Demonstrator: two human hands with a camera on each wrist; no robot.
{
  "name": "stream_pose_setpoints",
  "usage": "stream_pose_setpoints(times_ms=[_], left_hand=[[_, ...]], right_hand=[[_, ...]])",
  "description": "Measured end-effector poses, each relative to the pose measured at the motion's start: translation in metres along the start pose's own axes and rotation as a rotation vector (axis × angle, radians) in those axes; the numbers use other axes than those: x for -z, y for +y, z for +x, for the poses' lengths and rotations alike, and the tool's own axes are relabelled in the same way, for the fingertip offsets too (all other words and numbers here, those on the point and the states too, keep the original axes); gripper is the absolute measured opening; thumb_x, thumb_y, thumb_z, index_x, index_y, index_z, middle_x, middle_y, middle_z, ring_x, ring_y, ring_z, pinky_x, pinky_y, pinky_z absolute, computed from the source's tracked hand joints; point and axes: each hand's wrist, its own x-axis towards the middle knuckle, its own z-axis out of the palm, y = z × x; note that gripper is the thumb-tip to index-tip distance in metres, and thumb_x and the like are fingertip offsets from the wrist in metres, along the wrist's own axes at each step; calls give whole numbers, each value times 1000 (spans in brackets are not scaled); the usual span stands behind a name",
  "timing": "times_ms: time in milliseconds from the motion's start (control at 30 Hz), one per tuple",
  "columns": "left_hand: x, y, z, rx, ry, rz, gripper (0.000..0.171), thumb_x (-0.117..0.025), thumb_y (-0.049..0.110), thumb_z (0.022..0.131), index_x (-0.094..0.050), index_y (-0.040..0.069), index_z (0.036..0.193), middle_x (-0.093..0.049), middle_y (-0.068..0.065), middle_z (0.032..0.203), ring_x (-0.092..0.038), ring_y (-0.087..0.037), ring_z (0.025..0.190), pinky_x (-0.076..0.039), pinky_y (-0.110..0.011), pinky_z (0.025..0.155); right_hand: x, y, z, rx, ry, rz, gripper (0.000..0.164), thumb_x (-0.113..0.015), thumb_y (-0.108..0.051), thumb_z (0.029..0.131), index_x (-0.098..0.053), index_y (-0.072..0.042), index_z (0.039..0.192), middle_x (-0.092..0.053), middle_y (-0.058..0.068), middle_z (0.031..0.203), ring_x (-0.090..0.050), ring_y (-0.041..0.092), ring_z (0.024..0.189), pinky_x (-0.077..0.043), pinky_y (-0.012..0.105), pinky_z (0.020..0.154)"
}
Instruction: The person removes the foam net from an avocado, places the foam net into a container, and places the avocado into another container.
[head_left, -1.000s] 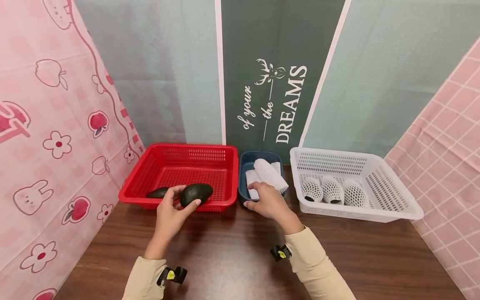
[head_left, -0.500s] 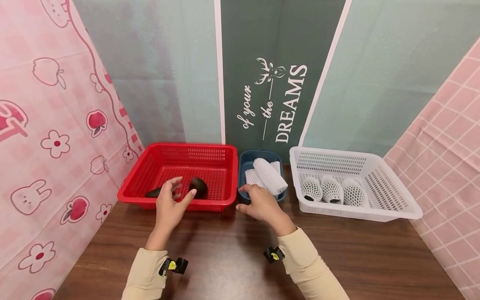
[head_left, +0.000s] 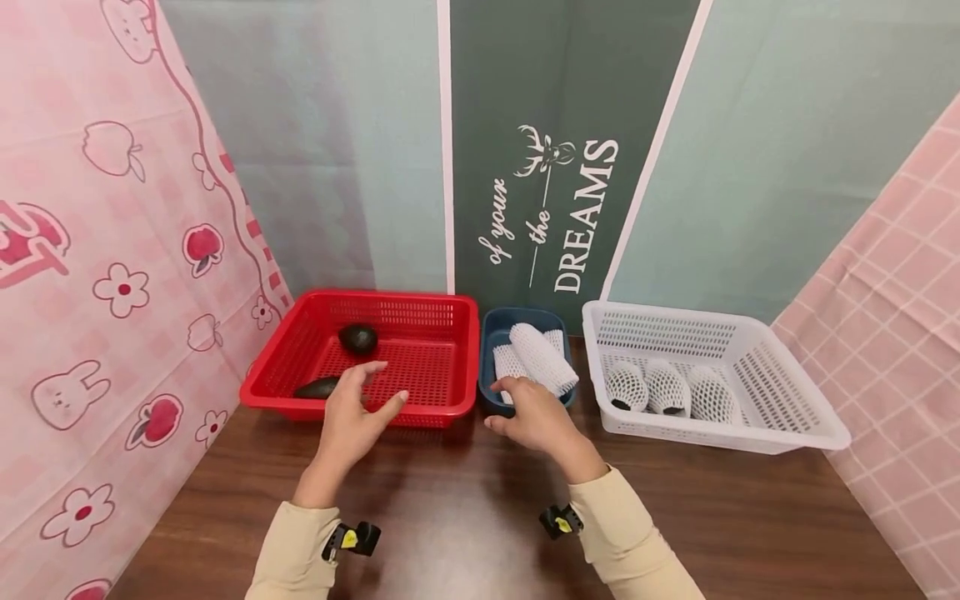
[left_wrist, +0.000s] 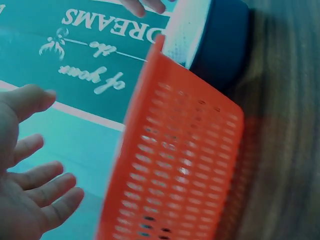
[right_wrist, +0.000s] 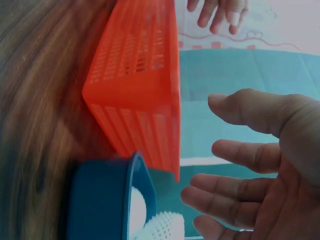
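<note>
My left hand [head_left: 354,417] hovers over the front rim of the red basket [head_left: 453,358], fingers spread and holding nothing. Inside that basket, one dark avocado [head_left: 357,338] lies toward the back left. A second dark avocado [head_left: 317,387] is near the front wall, partly hidden by the left hand. At the front edge of the small blue bin [head_left: 491,321] is my right hand [head_left: 536,417], its fingers loosely bent and nothing in them. White foam net sleeves [head_left: 542,358] are piled in the bin; in the right wrist view a sleeve [right_wrist: 167,227] pokes above the rim.
A white basket [head_left: 795,400] on the right holds three dark fruits in foam nets [head_left: 667,390]. All three containers stand in a row on the brown wooden table [head_left: 450,517], against a printed cloth backdrop [head_left: 360,167].
My left hand has let go of an avocado, which dropped into the red basket and now lies farther back and left. My right hand has shifted slightly but stays by the blue bin.
</note>
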Motion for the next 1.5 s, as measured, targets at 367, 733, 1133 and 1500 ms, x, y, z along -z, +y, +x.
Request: stream_pose_setpoints(times_ms=[367, 733, 1133, 1500], left_hand=[[-26, 24, 5, -53, -187, 45, 49, -71, 29, 68, -53, 12, 110, -50, -2, 106, -46, -15, 95, -43, -35, 76], [-48, 34, 1, -116, -235, 117, 44, -71, 31, 67, -56, 13, 105, -53, 0, 98, -47, -10, 87, -42, -30, 73], [-62, 48, 4, -180, -271, 205, 44, -69, 36, 67, -57, 15, 104, -53, 1, 99, -50, -14, 89, -43, -32, 72], [-76, 58, 8, -253, -296, 226, 44, -68, 36, 68, -57, 15, 105, -54, -1, 100, -49, -14, 88, -41, -34, 70]], right_hand=[[12, 27, -8, -42, 52, -33, 44, -70, -32, 67, -58, -10, 104, -59, 7, 97, -53, 20, 87, -41, 37, 73], [25, 50, -16, -55, 35, -36, 46, -69, -31, 69, -57, -6, 107, -58, 11, 98, -53, 26, 91, -41, 41, 75], [41, 79, -24, -65, 61, -25, 46, -69, -27, 69, -56, -2, 106, -57, 6, 77, -52, 19, 68, -41, 35, 60], [47, 93, -28, -89, 101, -14, 46, -68, -28, 71, -56, -2, 106, -57, 13, 93, -53, 28, 81, -41, 41, 66]])
